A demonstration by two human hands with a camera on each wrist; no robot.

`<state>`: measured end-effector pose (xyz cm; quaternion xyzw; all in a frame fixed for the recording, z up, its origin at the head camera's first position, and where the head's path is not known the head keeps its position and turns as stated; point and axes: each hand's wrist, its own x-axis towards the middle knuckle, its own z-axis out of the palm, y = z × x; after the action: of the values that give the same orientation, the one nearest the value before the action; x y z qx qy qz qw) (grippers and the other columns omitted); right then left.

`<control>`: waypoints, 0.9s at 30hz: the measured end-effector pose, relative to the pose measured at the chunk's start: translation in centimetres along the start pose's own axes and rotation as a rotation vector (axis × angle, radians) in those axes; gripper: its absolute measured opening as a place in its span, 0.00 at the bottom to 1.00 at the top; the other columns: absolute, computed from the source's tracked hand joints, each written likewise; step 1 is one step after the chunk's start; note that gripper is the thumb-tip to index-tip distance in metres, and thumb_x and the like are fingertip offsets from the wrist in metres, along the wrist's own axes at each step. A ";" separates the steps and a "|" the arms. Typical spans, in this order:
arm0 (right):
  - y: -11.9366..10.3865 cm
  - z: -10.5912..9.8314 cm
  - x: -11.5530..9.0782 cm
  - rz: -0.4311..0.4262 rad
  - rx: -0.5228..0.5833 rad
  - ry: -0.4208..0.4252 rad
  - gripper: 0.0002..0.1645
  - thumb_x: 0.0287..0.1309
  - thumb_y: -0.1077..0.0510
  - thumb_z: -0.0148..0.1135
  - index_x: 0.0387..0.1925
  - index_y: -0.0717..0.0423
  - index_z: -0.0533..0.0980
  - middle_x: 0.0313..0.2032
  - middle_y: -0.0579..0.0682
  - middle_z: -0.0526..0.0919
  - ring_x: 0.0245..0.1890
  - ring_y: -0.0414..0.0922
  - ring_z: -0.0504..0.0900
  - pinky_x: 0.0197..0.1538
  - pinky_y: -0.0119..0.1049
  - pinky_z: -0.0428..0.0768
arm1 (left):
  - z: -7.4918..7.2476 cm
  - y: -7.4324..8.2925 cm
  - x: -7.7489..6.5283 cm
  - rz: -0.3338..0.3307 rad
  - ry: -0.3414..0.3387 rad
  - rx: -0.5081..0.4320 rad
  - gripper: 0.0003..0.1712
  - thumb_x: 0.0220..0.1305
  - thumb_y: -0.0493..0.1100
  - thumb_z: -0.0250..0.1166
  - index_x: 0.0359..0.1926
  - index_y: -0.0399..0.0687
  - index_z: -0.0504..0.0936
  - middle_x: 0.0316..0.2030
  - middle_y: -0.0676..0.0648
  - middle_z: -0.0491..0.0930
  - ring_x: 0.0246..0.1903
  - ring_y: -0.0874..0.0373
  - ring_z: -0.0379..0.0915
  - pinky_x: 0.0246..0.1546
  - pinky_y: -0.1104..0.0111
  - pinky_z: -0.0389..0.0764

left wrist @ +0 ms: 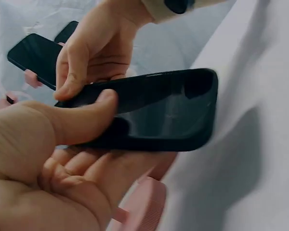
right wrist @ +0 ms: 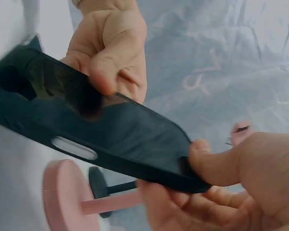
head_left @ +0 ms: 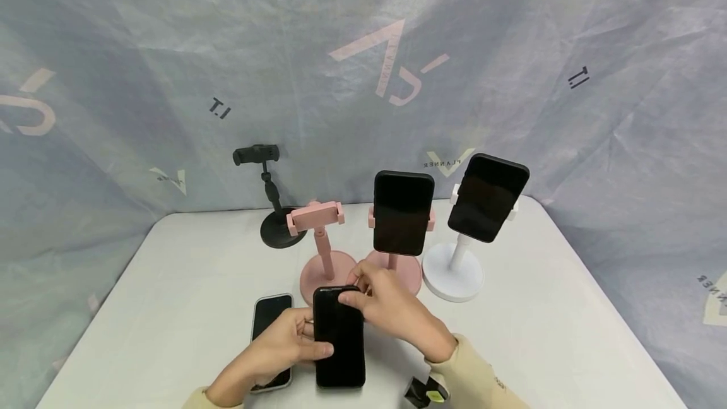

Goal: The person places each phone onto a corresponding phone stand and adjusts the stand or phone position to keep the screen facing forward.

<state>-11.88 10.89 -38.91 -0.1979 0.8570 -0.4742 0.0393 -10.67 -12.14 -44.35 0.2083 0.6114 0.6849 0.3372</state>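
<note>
Both hands hold one black smartphone upright over the front of the table, its dark screen toward the head camera. The left hand grips its left side, thumb laid across the screen and fingers behind. At the top right corner the right hand pinches it between thumb and fingers. In the left wrist view the phone lies lengthwise across the left palm. A slot shows along the side edge of the phone in the right wrist view. Just behind the hands stands a pink phone stand with a bare clamp.
Another phone with a light frame lies under the left hand. A second pink stand and a white stand each hold a black phone. A black stand stands at the back left. Grey fabric hangs behind the white table.
</note>
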 end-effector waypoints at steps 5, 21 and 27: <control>-1.3 -1.2 -0.5 -0.035 0.130 0.134 0.09 0.61 0.48 0.66 0.39 0.43 0.75 0.30 0.43 0.79 0.23 0.40 0.76 0.28 0.35 0.79 | 0.6 2.5 0.0 0.179 0.058 0.099 0.25 0.65 0.32 0.62 0.62 0.31 0.70 0.51 0.32 0.80 0.47 0.40 0.78 0.45 0.58 0.82; -3.7 -2.2 -2.1 -0.296 0.369 0.198 0.03 0.64 0.61 0.62 0.39 0.53 0.77 0.29 0.51 0.78 0.23 0.44 0.76 0.25 0.35 0.79 | 3.2 11.1 -0.7 0.515 0.342 0.148 0.26 0.62 0.25 0.62 0.62 0.30 0.70 0.47 0.41 0.85 0.44 0.40 0.80 0.37 0.56 0.84; -4.0 -1.8 -2.2 -0.385 0.488 0.105 0.03 0.65 0.66 0.59 0.39 0.58 0.78 0.33 0.57 0.81 0.26 0.50 0.83 0.29 0.42 0.85 | 3.9 13.1 -0.9 0.596 0.427 0.161 0.27 0.60 0.22 0.62 0.61 0.29 0.70 0.47 0.43 0.85 0.44 0.39 0.80 0.38 0.55 0.84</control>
<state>-9.13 11.31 -34.89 -0.3166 0.6654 -0.6742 -0.0491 -10.10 -10.40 -30.83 0.2555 0.6325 0.7306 -0.0293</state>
